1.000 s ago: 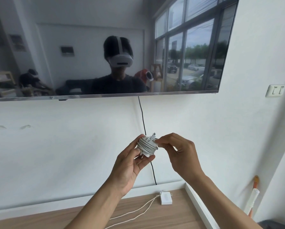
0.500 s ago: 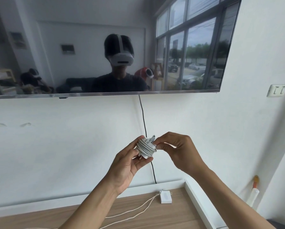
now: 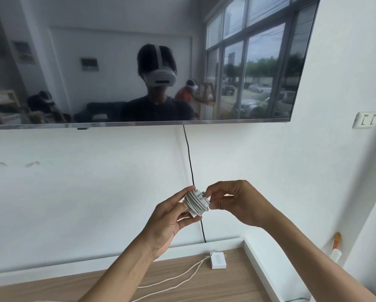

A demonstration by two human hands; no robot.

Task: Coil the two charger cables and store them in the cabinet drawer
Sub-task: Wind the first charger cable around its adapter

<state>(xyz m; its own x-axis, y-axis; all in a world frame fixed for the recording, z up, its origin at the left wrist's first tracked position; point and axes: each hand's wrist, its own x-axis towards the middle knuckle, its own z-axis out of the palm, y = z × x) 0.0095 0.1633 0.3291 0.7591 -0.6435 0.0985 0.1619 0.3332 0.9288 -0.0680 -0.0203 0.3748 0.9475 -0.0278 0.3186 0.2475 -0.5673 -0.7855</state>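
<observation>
Head view: two bare forearms reach up and forward in front of a white wall. The left hand (image 3: 168, 219) is palm-up, thumb and fingers closed around a white charger (image 3: 197, 202) with its cable wound tightly round it in neat, close loops. The right hand (image 3: 237, 203) comes in from the right, wrist bent, thumb and forefinger pinching the cable's end at the top right of the bundle. The bundle is held in the air between the hands, above a wooden top (image 3: 215, 286). On that top lies a second charger (image 3: 218, 260), a white block near the back edge, its pale cable (image 3: 178, 277) trailing loose toward the left. A dark screen (image 3: 95, 62) hangs on the wall above.
</observation>
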